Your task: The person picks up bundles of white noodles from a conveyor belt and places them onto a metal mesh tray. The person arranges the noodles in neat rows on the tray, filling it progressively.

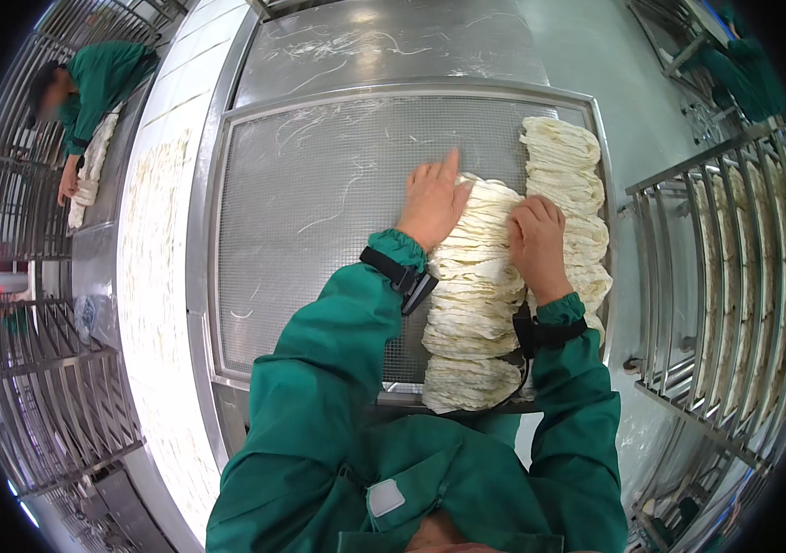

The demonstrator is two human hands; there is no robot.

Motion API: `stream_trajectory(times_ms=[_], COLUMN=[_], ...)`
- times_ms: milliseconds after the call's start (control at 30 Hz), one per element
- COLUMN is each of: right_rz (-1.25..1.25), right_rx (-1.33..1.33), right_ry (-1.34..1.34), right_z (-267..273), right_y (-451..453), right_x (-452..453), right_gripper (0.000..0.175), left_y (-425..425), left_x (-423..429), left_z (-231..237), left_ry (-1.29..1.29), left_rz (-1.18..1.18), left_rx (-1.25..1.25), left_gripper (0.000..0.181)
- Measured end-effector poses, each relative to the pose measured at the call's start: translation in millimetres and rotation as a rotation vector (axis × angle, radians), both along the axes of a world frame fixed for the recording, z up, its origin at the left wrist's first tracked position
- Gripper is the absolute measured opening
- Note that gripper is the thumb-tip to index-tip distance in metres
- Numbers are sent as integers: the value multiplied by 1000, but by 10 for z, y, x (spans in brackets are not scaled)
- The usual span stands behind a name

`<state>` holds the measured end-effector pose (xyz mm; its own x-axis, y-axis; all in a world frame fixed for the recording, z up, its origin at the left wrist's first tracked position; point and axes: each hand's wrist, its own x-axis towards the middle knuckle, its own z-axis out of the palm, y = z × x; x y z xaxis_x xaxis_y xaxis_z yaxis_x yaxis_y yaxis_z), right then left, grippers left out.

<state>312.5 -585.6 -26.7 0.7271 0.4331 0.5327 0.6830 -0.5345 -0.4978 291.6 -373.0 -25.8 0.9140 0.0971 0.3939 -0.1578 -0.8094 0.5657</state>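
Folded pale noodle strands form a long row (474,304) on a metal mesh tray (296,207). My left hand (432,200) is at the far left corner of this row, index finger stretched out and thumb against the strands. On the row's right edge rests my right hand (538,238), its fingers curled down; whether they pinch any strands is hidden. A second row of folded noodles (563,166) runs along the tray's right side, partly covered by my right hand and forearm. Both wrists have black straps over green sleeves.
Left of the tray runs a white conveyor belt (158,207) carrying loose noodle strands. Beyond it, a co-worker in green (106,76) reaches toward a noodle bundle (92,173). Metal racks stand at left (47,394) and right (669,276), the right one holding loaded trays (738,276).
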Motion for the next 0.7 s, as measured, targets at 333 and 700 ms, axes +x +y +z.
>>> stream_trajectory(times_ms=[333, 700], right_rz=[-14, -123], right_rx=[75, -80], right_ry=[124, 230], right_z=[-28, 133], right_y=[-239, -347], right_x=[24, -186], right_gripper=[16, 13], left_y=[1682, 5654], left_x=[-258, -770], left_z=[83, 107], left_ry=[142, 150], left_rz=[332, 1433], left_rx=[60, 425], left_gripper=[32, 103])
